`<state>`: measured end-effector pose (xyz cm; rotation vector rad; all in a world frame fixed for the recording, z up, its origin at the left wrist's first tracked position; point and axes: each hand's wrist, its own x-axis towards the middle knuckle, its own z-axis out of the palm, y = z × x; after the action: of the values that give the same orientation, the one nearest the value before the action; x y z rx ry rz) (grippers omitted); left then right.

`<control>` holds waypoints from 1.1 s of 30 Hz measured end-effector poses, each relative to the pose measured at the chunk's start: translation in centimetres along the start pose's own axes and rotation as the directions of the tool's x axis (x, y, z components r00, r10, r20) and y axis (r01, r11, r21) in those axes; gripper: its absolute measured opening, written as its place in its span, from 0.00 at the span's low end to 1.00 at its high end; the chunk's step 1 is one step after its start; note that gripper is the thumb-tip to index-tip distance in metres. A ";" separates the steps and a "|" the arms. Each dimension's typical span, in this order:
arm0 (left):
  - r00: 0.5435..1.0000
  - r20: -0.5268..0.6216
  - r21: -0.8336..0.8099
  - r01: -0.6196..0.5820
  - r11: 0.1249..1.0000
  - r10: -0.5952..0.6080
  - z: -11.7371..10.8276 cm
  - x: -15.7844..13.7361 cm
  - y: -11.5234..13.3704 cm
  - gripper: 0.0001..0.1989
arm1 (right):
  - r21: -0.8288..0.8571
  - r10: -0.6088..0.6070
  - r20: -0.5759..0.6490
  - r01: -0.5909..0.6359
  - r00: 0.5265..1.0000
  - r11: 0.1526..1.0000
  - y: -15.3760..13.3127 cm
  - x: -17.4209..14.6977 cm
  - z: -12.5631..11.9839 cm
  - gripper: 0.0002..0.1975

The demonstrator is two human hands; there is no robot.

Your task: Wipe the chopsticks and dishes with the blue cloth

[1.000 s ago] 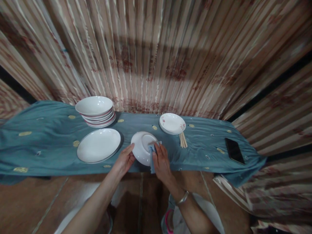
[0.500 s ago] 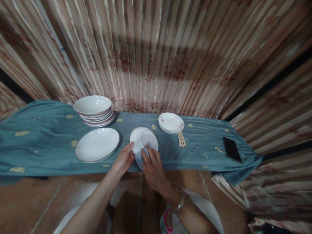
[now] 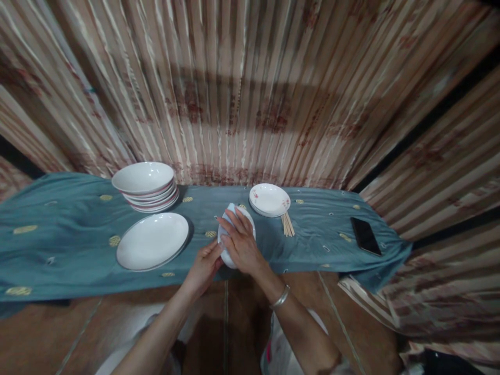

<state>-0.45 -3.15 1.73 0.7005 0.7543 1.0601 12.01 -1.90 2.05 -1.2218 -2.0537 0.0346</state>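
Observation:
My left hand (image 3: 207, 260) is closed on the near-left rim of a small white plate (image 3: 229, 260), which is held tilted above the front of the table. Over the plate lies my right hand (image 3: 242, 245), its fingers pressing a light blue cloth (image 3: 230, 209) against the plate's face. Most of the cloth and much of the plate are hidden under that hand. To the left of my hands rests a large white oval plate (image 3: 152, 242). On the right is a short stack of flower-patterned plates (image 3: 269, 200) beside a bundle of wooden chopsticks (image 3: 288, 225).
A stack of white bowls with red bands (image 3: 144, 179) stands at the back left. Toward the right end lies a black phone (image 3: 365, 236). A blue-green cloth with pineapple prints (image 3: 82, 250) covers the narrow table. Pleated curtains (image 3: 234, 94) hang right behind it.
The plate has been tilted up and seen more edge-on. My right hand has slid up across it with the cloth, its fingers now flatter. The view has shifted slightly.

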 end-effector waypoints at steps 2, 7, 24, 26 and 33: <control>1.000 -0.001 0.017 0.015 1.000 -0.015 0.2 -0.2 0.0 0.20 | 0.012 0.019 -0.028 -0.019 0.999 1.000 0.5 0.7 -0.3 0.21; 0.999 0.005 0.052 0.033 0.998 -0.033 0.3 -0.6 0.0 0.22 | 0.154 0.152 -0.079 -0.138 0.985 0.978 2.9 2.1 -0.4 0.20; 0.982 -0.183 -0.137 0.010 0.991 -0.036 -1.9 1.4 0.8 0.09 | 0.419 0.646 0.122 -0.629 0.754 0.655 7.6 -0.6 3.5 0.24; 0.979 -0.202 -0.154 -0.012 0.988 -0.020 -1.9 1.7 1.0 0.08 | 0.465 0.677 0.108 -0.639 0.728 0.613 7.5 -0.7 3.8 0.24; 0.969 -0.217 -0.125 -0.146 0.981 0.117 -1.1 2.0 1.6 0.14 | 0.689 0.826 0.106 -0.640 0.553 0.340 5.8 -1.3 6.4 0.25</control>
<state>-1.54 -0.63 1.98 0.5289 0.8125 1.3104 12.85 2.33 -5.56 -1.4579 -0.8865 0.9323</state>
